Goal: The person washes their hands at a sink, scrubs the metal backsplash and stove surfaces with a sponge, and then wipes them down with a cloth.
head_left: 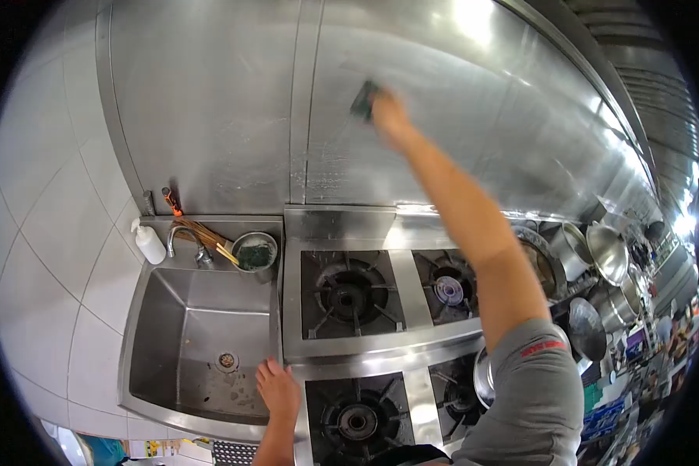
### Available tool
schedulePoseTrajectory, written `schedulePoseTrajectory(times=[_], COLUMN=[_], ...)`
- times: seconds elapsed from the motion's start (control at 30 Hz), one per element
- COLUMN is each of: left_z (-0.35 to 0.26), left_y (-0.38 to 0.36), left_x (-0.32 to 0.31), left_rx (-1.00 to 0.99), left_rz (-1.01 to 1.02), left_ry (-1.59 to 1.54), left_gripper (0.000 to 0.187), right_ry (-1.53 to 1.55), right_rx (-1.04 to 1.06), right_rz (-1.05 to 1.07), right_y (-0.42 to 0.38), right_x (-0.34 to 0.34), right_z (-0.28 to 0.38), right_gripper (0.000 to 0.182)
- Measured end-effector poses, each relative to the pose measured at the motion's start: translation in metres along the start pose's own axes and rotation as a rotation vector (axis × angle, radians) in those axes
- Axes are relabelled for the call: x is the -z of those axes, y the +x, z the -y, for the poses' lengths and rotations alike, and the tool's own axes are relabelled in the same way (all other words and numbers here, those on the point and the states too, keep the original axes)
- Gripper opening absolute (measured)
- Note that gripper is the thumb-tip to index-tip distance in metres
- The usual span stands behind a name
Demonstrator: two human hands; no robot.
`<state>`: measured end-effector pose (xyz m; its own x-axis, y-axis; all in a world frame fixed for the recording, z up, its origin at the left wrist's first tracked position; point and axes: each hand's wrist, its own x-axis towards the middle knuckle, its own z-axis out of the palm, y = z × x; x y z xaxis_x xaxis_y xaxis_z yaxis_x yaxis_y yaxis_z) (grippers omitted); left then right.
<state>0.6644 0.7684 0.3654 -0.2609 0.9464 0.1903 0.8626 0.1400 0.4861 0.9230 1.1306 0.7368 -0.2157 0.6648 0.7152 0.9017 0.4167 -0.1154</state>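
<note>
My right hand is raised high and closed on a dark green scouring pad, which it presses to the stainless steel wall panel. Motion blurs the hand a little. Wet streaks and drops show on the steel lower down. My left hand rests at the right rim of the steel sink, its fingers stretched over the edge and nothing held. A metal pot behind the sink contains another green scouring pad.
A faucet and a white pump bottle stand behind the sink, near an orange-handled tool. Gas burners with iron grates lie below my right arm. Several metal pots crowd the right side.
</note>
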Motion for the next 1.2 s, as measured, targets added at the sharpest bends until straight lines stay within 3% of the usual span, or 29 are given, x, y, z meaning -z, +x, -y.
schedulePoseTrajectory(times=[0.03,0.07,0.1,0.17,0.2,0.27,0.3,0.33,0.4,0.43,0.47,0.6,0.67,0.7,0.73,0.8,0.87,0.9,0.93,1.0,1.03,1.07,1.1,1.13,1.17,1.2], left_z=[0.001,0.004,0.006,0.007,0.004,0.0,-0.001,0.0,-0.002,-0.005,-0.005,-0.005,-0.007,-0.009,-0.009,-0.008,-0.012,-0.014,-0.016,-0.016,-0.018,-0.016,-0.013,-0.015,-0.02,-0.027], left_y=[0.001,0.003,0.006,0.007,0.011,0.019,0.021,0.019,0.021,0.021,0.02,0.018,0.017,0.018,0.018,0.017,0.021,0.023,0.023,0.022,0.025,0.026,0.025,0.022,0.017,0.016], left_x=[-0.002,-0.004,-0.009,-0.01,-0.008,-0.011,-0.013,-0.014,-0.011,-0.011,-0.009,-0.014,-0.019,-0.019,-0.018,-0.021,-0.026,-0.027,-0.026,-0.027,-0.029,-0.03,-0.033,-0.033,-0.03,-0.03], left_rx=[0.002,0.014,0.019,0.039,0.048,0.049,0.036,0.027,0.029,0.025,0.017,0.029,0.012,0.011,0.014,0.015,0.013,0.007,0.004,0.027,0.042,0.024,-0.031,-0.086,-0.1,0.022], left_rz=[-0.009,0.006,0.049,0.115,0.12,0.141,0.114,0.093,0.101,0.098,0.102,0.099,0.111,0.116,0.115,0.121,0.135,0.122,0.112,0.116,0.121,0.124,0.079,0.039,0.046,0.1], left_ry=[0.052,0.053,0.044,0.043,0.02,0.0,0.006,0.015,0.02,0.009,0.019,0.051,0.061,0.064,0.071,0.066,0.058,0.041,0.029,0.043,0.042,0.056,0.17,0.286,0.304,0.382], left_gripper=[0.04,0.04,0.039,0.038,0.037,0.036,0.034,0.033,0.032,0.031,0.031,0.03,0.03,0.029,0.029,0.028,0.027,0.027,0.026,0.025,0.024,0.024,0.022,0.021,0.021,0.023], right_ry=[0.47,0.119,0.044,-0.421,-0.418,-0.548,-0.603,-0.64,-0.715,-0.642,-0.564,-0.602,-0.56,-0.62,-0.61,-0.464,-0.537,-0.421,-0.414,-0.334,-0.305,-0.727,-0.719,-0.455,-0.434,-0.414], right_rx=[0.028,0.16,0.096,0.252,0.251,0.37,0.459,0.358,0.556,0.652,0.741,0.928,0.749,0.409,0.405,0.084,-0.194,-0.36,-0.371,-0.314,-0.171,-0.186,0.044,0.344,0.476,0.614], right_rz=[-0.429,-0.542,-0.27,-0.177,-0.16,-0.394,-0.435,-0.241,-0.299,-0.168,-0.039,0.045,-0.136,0.116,-0.176,-0.436,-0.482,-0.471,-0.467,-0.503,-0.561,-0.197,-0.191,-0.317,-0.253,-0.195], right_y=[0.047,0.091,0.106,0.141,0.139,0.124,0.11,0.086,0.029,-0.003,-0.026,-0.01,0.039,0.045,0.068,0.078,0.087,0.07,0.053,0.022,0.006,-0.011,-0.016,-0.042,-0.06,-0.068], right_x=[-0.008,0.001,0.035,0.045,0.027,-0.008,-0.037,-0.067,-0.119,-0.139,-0.144,-0.116,-0.062,0.007,0.016,0.066,0.081,0.085,0.074,0.037,0.018,0.015,-0.05,-0.073,-0.091,-0.094], right_z=[-0.018,-0.035,-0.022,-0.025,-0.029,-0.038,-0.048,-0.059,-0.077,-0.095,-0.101,-0.145,-0.155,-0.107,-0.155,-0.179,-0.252,-0.251,-0.248,-0.237,-0.221,-0.186,-0.215,-0.213,-0.213,-0.216], right_gripper=[0.036,0.039,0.047,0.071,0.071,0.074,0.071,0.053,0.063,0.061,0.06,0.055,0.052,0.068,0.062,0.063,0.071,0.069,0.069,0.067,0.063,0.061,0.049,0.048,0.049,0.05])
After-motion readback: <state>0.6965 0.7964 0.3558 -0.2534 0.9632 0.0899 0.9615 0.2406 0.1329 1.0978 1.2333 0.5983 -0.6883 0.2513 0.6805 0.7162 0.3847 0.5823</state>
